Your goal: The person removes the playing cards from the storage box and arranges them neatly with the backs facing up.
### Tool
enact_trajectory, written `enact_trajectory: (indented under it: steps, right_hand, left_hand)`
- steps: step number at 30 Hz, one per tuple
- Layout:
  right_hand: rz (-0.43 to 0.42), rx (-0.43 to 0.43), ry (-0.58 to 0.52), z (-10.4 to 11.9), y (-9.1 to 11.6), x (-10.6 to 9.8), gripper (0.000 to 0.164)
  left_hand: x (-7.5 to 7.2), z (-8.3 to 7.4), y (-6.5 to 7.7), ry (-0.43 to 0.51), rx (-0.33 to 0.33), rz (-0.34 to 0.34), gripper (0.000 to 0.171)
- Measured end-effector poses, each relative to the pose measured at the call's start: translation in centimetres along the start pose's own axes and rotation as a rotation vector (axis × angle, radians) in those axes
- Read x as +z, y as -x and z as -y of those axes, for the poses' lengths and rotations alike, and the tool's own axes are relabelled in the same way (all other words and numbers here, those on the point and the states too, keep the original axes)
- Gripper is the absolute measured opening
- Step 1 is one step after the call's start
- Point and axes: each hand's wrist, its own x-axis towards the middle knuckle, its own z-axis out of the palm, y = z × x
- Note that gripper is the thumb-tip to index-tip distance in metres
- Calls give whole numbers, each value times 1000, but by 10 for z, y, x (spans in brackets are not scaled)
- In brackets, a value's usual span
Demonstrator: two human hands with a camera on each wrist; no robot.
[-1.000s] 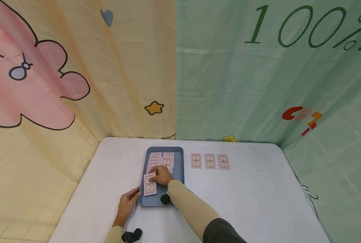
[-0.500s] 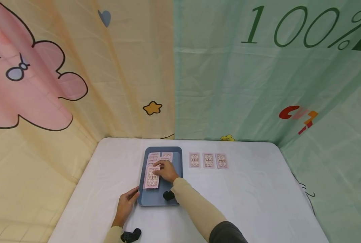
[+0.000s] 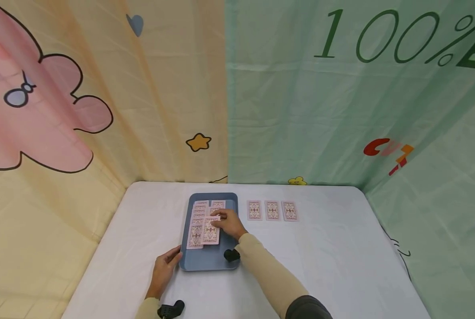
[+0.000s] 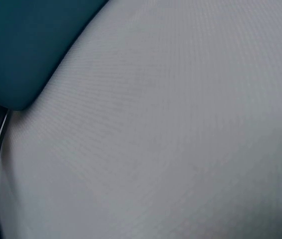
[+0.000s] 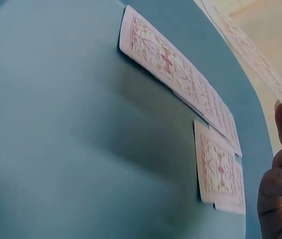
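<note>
1. The held playing card [image 3: 211, 232] has shifted rightward since half a second ago – it hung over the left-hand column then, and now sits further right above the tray [image 3: 201, 261].
2. The person's right hand [image 3: 230, 223] pinches that card near its upper right corner, thumb and fingers drawn narrow on it; the card is raised, well clear of the tray's floor.
3. Below lie the overlapping left-hand column [image 3: 195, 235] of cards, patterned backs up, and a shorter right-hand column [image 5: 215, 172], partly hidden from the head view by the hand.
4. The left hand [image 3: 165, 268] is at the tray's left rim, fingers close together – whether they grip it, I can't tell.
5. Right of the tray, three separate cards [image 3: 272, 210] lie in a row on the white tabletop [image 3: 321, 257].
</note>
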Motion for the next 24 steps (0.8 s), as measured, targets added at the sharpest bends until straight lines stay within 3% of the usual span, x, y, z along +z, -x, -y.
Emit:
enact_trajectory:
  steps: [24]
  right_hand:
    - [-106,-11,-69,-27,25,-65,26]
  left_hand:
    - [0,2,-3,-3,-10,7,41]
